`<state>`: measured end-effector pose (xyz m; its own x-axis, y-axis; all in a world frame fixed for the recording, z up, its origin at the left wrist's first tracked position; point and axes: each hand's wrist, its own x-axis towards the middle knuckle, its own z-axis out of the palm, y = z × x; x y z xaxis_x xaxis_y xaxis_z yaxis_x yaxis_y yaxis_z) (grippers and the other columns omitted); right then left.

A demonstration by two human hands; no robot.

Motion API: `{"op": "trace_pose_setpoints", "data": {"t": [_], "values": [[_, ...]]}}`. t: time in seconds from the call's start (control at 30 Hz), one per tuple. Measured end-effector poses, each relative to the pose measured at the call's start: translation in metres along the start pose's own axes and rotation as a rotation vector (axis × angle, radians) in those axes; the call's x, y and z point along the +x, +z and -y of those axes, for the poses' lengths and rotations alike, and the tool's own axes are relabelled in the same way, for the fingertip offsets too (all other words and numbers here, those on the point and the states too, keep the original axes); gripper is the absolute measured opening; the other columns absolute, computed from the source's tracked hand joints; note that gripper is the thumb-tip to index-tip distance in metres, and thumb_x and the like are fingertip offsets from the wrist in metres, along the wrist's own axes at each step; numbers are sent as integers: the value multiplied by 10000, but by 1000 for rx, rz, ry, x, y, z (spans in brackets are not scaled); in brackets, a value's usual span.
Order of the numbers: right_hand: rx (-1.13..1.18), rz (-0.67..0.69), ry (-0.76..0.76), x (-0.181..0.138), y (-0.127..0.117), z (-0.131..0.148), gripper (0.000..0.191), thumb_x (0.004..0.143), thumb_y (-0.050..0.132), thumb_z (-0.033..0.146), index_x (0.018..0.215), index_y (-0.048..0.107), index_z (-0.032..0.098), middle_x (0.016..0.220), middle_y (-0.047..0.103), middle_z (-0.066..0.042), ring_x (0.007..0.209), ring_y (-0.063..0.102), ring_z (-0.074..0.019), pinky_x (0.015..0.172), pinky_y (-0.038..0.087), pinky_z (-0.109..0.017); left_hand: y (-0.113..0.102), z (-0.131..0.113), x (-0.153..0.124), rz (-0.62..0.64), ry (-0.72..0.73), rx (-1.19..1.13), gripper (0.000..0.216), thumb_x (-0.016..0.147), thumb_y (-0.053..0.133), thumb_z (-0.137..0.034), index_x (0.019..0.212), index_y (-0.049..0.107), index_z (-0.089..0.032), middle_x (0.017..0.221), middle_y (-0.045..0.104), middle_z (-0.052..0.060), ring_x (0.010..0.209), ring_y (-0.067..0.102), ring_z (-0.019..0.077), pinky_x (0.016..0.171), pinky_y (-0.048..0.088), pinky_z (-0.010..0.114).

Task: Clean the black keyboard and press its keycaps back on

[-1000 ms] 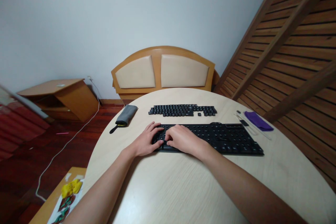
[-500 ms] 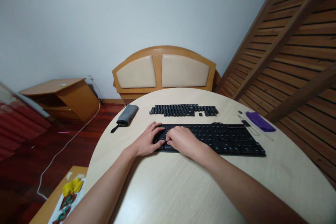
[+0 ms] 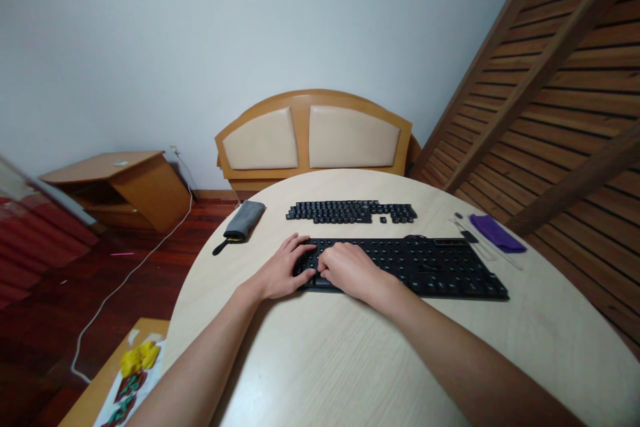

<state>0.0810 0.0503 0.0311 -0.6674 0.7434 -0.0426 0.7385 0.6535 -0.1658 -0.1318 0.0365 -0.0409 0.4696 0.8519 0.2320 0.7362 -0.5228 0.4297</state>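
Note:
A black keyboard [image 3: 420,268] lies lengthwise on the pale round table [image 3: 300,360]; many of its keycaps are off, leaving small studs in the sockets. My left hand [image 3: 283,270] holds the keyboard's left end, thumb on the near side and fingers reaching over the far side. Beside it, my right hand [image 3: 350,267] is closed over the left part of the keyboard, fingers curled down onto it. Whatever is in those fingers is hidden. Behind the keyboard, loose black keycaps [image 3: 333,211] are laid out in rows, with one single keycap [image 3: 383,219] slightly apart.
A grey pouch [image 3: 246,220] sits at the table's left edge. Toward the right edge are a purple cloth [image 3: 497,233] and thin white tools or cables. Beyond stands a wooden headboard [image 3: 303,127]; a slatted wooden frame [image 3: 540,100] leans on the right.
The whole view has shifted very slightly. Both hands stay at the same places on the keyboard, with no clear movement of any object.

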Motion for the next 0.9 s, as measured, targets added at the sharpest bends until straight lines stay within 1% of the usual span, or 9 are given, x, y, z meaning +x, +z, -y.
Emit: {"op": "trace_pose_setpoints", "data": {"t": [0.13,0.23,0.33,0.47,0.57,0.73,0.9], "values": [[158,-20,-93,2,1,-15,161,869,637,266,901,795,258,902,785,-46,856,709,-214,720,463,-262,-1,0,0,-1,6,-5,510,926,595,-429,1381,517,-213,1525,408,133,1470,259,358,1190,274,581],[225,-113,-65,8,6,-27,200,912,595,316,958,774,239,943,776,-41,870,687,-198,747,460,-267,-2,0,1,3,6,-6,504,924,596,-425,1376,521,-214,1522,410,129,1467,266,354,1192,273,577],[175,-232,-10,17,15,-36,216,936,567,284,1022,751,209,1031,755,-58,987,645,-214,842,455,-292,-2,-1,2,4,4,-11,512,919,600,-416,1379,516,-206,1517,414,133,1461,276,353,1193,273,573],[31,-309,79,35,23,-45,254,962,534,252,1113,727,184,1139,710,-90,1081,576,-232,931,434,-320,-3,-2,2,-2,5,-16,494,917,594,-424,1355,534,-205,1504,431,139,1449,296,359,1184,276,592],[-40,-330,123,53,21,-50,257,949,560,250,1141,717,185,1203,669,-111,1144,529,-257,959,421,-347,-2,-1,3,1,9,-17,493,924,582,-434,1357,532,-203,1502,434,142,1451,293,360,1185,271,597],[-88,-340,129,83,17,-52,254,912,621,260,1140,715,201,1246,621,-128,1200,470,-288,993,388,-382,-1,1,2,5,6,-10,499,932,575,-442,1368,525,-205,1516,417,130,1459,271,357,1192,272,588],[-119,-317,125,98,23,-51,270,889,647,247,1142,720,188,1240,616,-145,1199,462,-300,979,386,-393,-1,2,2,12,4,-6,510,937,571,-444,1383,512,-203,1521,410,126,1462,265,355,1194,272,578]]}}
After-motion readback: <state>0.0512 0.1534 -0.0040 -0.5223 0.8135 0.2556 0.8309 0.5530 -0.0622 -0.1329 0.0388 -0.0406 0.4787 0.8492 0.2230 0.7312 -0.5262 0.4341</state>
